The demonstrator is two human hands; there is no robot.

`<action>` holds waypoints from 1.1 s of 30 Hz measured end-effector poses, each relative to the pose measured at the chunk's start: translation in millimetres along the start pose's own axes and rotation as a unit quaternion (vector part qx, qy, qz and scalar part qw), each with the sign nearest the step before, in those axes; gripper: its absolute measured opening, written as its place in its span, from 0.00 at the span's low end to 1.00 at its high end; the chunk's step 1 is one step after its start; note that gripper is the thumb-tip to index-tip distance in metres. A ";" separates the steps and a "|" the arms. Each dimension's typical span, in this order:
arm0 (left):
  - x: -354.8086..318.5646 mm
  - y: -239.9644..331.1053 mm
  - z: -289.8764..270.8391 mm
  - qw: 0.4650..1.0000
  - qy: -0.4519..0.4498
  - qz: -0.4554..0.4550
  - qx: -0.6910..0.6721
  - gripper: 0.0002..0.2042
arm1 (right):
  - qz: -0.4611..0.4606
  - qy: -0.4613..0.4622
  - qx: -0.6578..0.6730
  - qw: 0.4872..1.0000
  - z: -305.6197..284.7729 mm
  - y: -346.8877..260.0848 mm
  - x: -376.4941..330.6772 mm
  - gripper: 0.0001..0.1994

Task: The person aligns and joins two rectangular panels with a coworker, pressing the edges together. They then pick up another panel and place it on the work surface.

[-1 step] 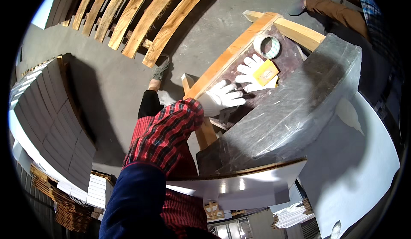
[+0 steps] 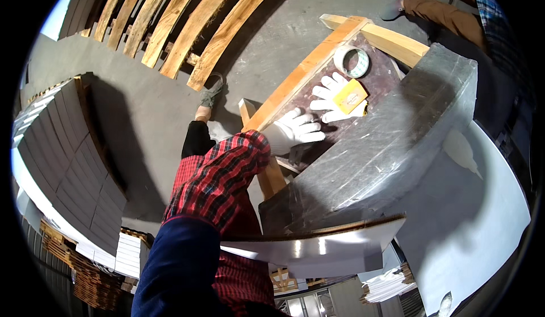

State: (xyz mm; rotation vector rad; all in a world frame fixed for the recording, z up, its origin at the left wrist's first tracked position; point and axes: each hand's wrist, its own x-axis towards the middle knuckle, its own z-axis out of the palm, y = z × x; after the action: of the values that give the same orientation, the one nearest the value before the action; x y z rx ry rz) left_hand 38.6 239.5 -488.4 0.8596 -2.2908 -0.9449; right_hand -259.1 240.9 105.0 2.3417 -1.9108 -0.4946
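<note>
My left hand (image 2: 290, 130), in a white knit glove, reaches in from the lower left in a red plaid oversleeve. Its fingers are spread and hold nothing that shows. It is at the near end of a dark board surface (image 2: 385, 64) edged with wood. Just beyond its fingertips is a loose white glove (image 2: 327, 92) with a small yellow box (image 2: 350, 96) on top. A roll of tape (image 2: 340, 60) stands behind them. Beside these runs a long grey block (image 2: 386, 146) that looks wrapped in clear film. My right hand does not show.
Wooden pallet slats (image 2: 213, 38) are at the far left. Stacked white panels (image 2: 74, 141) stand on the left. A large white sheet (image 2: 454, 215) is on the right, with a pale shape I cannot make out at its lower end. Another person's legs (image 2: 443, 16) show at the far right.
</note>
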 end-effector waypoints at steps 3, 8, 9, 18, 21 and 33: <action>9.4 -8.1 17.8 0.990 -0.095 -0.017 -0.103 0.35 | -0.001 -0.002 0.011 1.000 0.5 -3.8 4.7 0.19; 6.8 -4.4 4.5 0.987 -0.052 -0.028 -0.148 0.36 | -0.003 -0.007 0.031 0.999 -1.7 -5.4 5.9 0.21; 4.9 -1.8 -3.0 0.985 -0.031 -0.053 -0.163 0.35 | -0.004 -0.006 0.035 0.999 -1.6 -6.6 5.5 0.21; 7.3 33.5 -137.7 0.941 0.092 -0.300 -0.129 0.35 | 0.029 -0.035 0.127 0.991 -11.2 -22.9 2.1 0.25; -6.1 46.3 -164.4 0.917 0.184 -0.345 -0.074 0.45 | 0.220 0.091 0.236 0.942 1.9 -35.0 9.9 0.27; 63.0 164.2 -276.3 0.922 0.263 -0.284 0.010 0.44 | 0.337 0.142 0.559 0.745 0.5 -46.7 22.3 0.28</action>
State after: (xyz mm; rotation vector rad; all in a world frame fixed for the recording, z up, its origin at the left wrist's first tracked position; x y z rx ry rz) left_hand 118.6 168.4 -178.8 1.6156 -1.6128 -0.7809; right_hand -211.5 229.6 87.9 1.5277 -3.0481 1.3230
